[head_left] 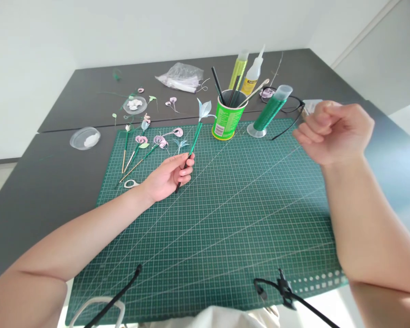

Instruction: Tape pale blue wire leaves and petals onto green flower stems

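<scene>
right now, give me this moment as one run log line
left hand: holding blue-petaled flower stem over cutting mat | right hand: raised, closed, contents unclear | green spool: standing

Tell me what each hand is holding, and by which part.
The left hand grips the flower-topped stick by its dark lower part. The right hand is curled closed; whether it holds anything cannot be told.

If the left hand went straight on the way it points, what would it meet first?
Probably the bright green cylindrical can with a white barcode, ahead of the left hand; depth is unclear from this single view, so contact isn't certain.
</scene>
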A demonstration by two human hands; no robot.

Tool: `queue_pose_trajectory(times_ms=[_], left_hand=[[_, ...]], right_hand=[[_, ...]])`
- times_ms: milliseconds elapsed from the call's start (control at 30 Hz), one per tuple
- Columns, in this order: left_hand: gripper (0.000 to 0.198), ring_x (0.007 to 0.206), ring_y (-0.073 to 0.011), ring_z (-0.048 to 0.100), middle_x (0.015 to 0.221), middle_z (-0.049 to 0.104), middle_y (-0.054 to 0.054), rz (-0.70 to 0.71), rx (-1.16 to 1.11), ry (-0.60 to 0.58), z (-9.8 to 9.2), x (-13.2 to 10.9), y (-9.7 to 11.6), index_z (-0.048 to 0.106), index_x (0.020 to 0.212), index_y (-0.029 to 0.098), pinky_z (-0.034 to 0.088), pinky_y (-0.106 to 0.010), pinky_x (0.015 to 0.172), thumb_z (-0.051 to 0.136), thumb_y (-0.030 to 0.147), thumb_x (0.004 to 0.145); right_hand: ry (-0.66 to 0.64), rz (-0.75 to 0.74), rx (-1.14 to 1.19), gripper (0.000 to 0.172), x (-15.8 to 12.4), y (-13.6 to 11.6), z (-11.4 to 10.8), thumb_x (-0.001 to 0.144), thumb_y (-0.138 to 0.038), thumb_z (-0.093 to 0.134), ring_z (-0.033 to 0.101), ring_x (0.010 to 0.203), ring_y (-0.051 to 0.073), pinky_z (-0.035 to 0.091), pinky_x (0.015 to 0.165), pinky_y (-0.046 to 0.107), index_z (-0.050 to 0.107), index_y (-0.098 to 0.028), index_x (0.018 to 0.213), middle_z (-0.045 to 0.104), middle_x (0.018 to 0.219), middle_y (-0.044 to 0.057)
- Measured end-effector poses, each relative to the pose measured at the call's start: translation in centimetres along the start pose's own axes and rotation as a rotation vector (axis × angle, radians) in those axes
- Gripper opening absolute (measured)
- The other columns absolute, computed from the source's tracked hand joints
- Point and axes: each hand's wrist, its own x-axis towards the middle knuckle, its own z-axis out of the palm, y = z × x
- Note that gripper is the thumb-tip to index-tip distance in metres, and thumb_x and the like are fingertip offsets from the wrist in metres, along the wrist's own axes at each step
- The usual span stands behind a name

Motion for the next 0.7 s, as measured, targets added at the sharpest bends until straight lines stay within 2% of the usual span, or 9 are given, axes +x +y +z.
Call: queue_pose_trajectory(times_ms=[133, 233, 300, 367, 400, 533, 600, 700], left_hand=[[0.008, 0.05, -0.0025, 0.053, 0.073, 0.065, 0.003, 0.032, -0.05, 0.051, 0.0, 0.2, 0.4, 0.073, 0.091, 0.009, 0.042, -0.014, 0.044, 0.078, 0.014, 0.093], [0.009, 0.049, -0.0028, 0.054, 0.072, 0.065, 0.003, 0.052, -0.085, 0.074, -0.1, 0.3, 0.7, 0.072, 0.091, 0.008, 0.042, -0.015, 0.044, 0.073, 0.013, 0.097], [0.011, 0.048, -0.0029, 0.054, 0.071, 0.065, 0.003, 0.056, -0.104, 0.083, -0.1, 0.3, 0.8, 0.071, 0.091, 0.007, 0.043, -0.015, 0.044, 0.069, 0.013, 0.1], [0.013, 0.048, -0.003, 0.055, 0.071, 0.065, 0.003, 0.052, -0.116, 0.084, -0.2, 0.3, 0.9, 0.071, 0.091, 0.007, 0.043, -0.015, 0.043, 0.066, 0.013, 0.102], [0.014, 0.048, -0.003, 0.055, 0.071, 0.065, 0.003, 0.049, -0.118, 0.082, -0.2, 0.3, 0.9, 0.071, 0.091, 0.007, 0.043, -0.015, 0.043, 0.065, 0.013, 0.103], [0.013, 0.049, -0.003, 0.055, 0.072, 0.066, 0.002, 0.052, -0.093, 0.051, -0.4, 0.2, 0.8, 0.072, 0.091, 0.007, 0.044, -0.015, 0.044, 0.067, 0.013, 0.101], [0.01, 0.05, -0.0028, 0.054, 0.073, 0.065, 0.002, 0.053, -0.061, 0.019, -0.6, 0.3, 0.7, 0.073, 0.09, 0.007, 0.044, -0.014, 0.044, 0.074, 0.014, 0.097], [0.013, 0.052, -0.0025, 0.053, 0.073, 0.065, 0.002, 0.047, -0.004, -0.04, -0.9, 0.3, 0.5, 0.074, 0.089, 0.007, 0.043, -0.013, 0.044, 0.082, 0.018, 0.091]], right_hand=[[0.22, -0.025, -0.11, 0.044, 0.4, 0.3, -1.4, 0.07, -0.051, 0.082, 0.006, 0.051, 0.017, 0.014, 0.053, 0.038, 0.047, -0.037, 0.046, 0.012, 0.048, -0.003], [0.305, -0.043, -0.158, 0.037, 0.8, 1.1, -3.3, 0.081, -0.046, 0.072, 0.011, 0.05, 0.018, 0.024, 0.053, 0.041, 0.051, -0.038, 0.052, 0.014, 0.049, -0.004], [0.354, -0.055, -0.21, 0.026, 1.2, 1.6, -5.1, 0.093, -0.046, 0.06, 0.016, 0.05, 0.019, 0.033, 0.054, 0.043, 0.064, -0.037, 0.069, 0.015, 0.05, -0.004], [0.354, -0.076, -0.245, 0.028, 1.4, 2.1, -7.1, 0.1, -0.047, 0.053, 0.02, 0.049, 0.018, 0.04, 0.054, 0.042, 0.069, -0.034, 0.081, 0.016, 0.052, -0.005], [0.343, -0.099, -0.262, 0.031, 1.4, 2.3, -7.9, 0.102, -0.049, 0.052, 0.021, 0.048, 0.017, 0.041, 0.053, 0.041, 0.066, -0.034, 0.08, 0.016, 0.053, -0.006], [0.286, -0.153, -0.326, 0.046, 1.4, 3.2, -10.6, 0.1, -0.063, 0.057, 0.022, 0.046, 0.014, 0.044, 0.05, 0.038, 0.042, -0.036, 0.065, 0.016, 0.053, -0.007], [0.322, -0.152, -0.355, 0.049, 1.4, 4.0, -11.4, 0.097, -0.063, 0.061, 0.026, 0.047, 0.014, 0.047, 0.053, 0.039, 0.038, -0.036, 0.064, 0.021, 0.054, -0.006], [0.504, -0.17, -0.553, 0.037, 1.6, 5.5, -12.7, 0.094, -0.052, 0.066, 0.044, 0.055, 0.018, 0.049, 0.058, 0.042, 0.048, -0.035, 0.066, 0.043, 0.059, 0.001]])
